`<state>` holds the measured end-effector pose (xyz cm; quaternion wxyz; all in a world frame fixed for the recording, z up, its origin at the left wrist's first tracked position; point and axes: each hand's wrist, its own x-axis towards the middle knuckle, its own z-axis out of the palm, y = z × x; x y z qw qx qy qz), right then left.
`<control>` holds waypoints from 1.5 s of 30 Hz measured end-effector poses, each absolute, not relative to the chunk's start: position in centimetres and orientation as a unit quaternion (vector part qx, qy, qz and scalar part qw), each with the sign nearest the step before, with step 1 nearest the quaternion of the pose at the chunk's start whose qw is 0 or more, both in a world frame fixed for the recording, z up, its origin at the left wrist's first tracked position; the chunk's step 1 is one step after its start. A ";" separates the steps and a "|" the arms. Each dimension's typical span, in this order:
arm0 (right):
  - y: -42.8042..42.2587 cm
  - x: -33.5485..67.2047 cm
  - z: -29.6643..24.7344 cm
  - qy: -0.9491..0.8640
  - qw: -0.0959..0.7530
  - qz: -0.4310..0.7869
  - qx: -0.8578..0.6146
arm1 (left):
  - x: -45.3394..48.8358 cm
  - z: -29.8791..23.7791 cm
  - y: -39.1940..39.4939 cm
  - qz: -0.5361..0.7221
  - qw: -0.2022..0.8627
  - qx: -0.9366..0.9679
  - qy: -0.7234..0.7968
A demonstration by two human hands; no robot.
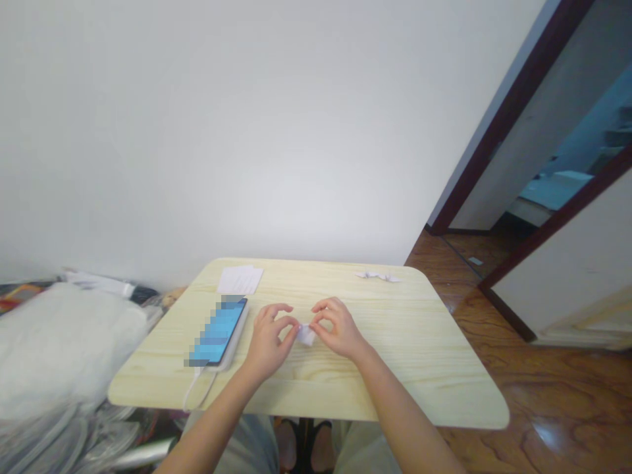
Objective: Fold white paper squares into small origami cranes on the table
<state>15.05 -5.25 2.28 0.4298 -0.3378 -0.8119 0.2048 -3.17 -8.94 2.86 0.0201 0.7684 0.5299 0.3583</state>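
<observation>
Between my hands, over the middle of the table, is a small folded piece of white paper (306, 336). My left hand (270, 336) pinches its left edge between thumb and index finger. On the opposite edge, my right hand (338, 327) pinches it the same way. The other fingers of both hands are curled. At the back right of the table lie small folded paper figures (378, 276), with pointed tips. A stack of white paper sheets (239, 280) rests at the back left.
A phone (220, 332) with a lit screen lies on a white block left of my hands, with a white cable (193, 388) running off the front edge. The wooden table (419, 368) stands against a white wall. White bundled stuff (69, 342) is piled at the left.
</observation>
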 end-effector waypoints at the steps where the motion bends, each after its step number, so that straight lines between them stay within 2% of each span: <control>1: -5.1 15.1 2.2 -0.803 0.440 0.208 -0.343 | -3.3 2.8 -8.8 0.367 0.028 0.761 0.534; 6: -4.6 15.5 1.8 -0.745 0.507 0.235 -0.364 | -4.4 2.3 -7.8 0.441 0.110 0.664 0.593; 11: -5.5 14.5 1.9 -0.795 0.438 0.266 -0.326 | -4.5 2.4 -7.3 0.478 0.238 0.610 0.586; 16: -5.9 13.8 1.8 -0.804 0.413 0.240 -0.355 | -3.2 2.5 -7.4 0.516 0.302 0.566 0.568; 20: -5.4 13.6 0.9 -0.761 0.414 0.335 -0.371 | -2.5 2.0 -7.4 0.532 0.349 0.535 0.556; 24: -4.9 13.4 0.1 -0.666 0.428 0.482 -0.376 | -2.2 1.3 -7.6 0.560 0.322 0.535 0.544; 27: -4.7 13.4 0.1 -0.626 0.432 0.538 -0.363 | -2.0 1.2 -7.9 0.528 0.270 0.604 0.533; 39: -5.1 13.5 0.4 -0.649 0.425 0.530 -0.344 | -1.3 1.9 -8.0 0.503 0.215 0.642 0.537; 45: -5.7 13.6 1.0 -0.662 0.389 0.537 -0.350 | -1.8 1.9 -7.9 0.471 0.205 0.665 0.543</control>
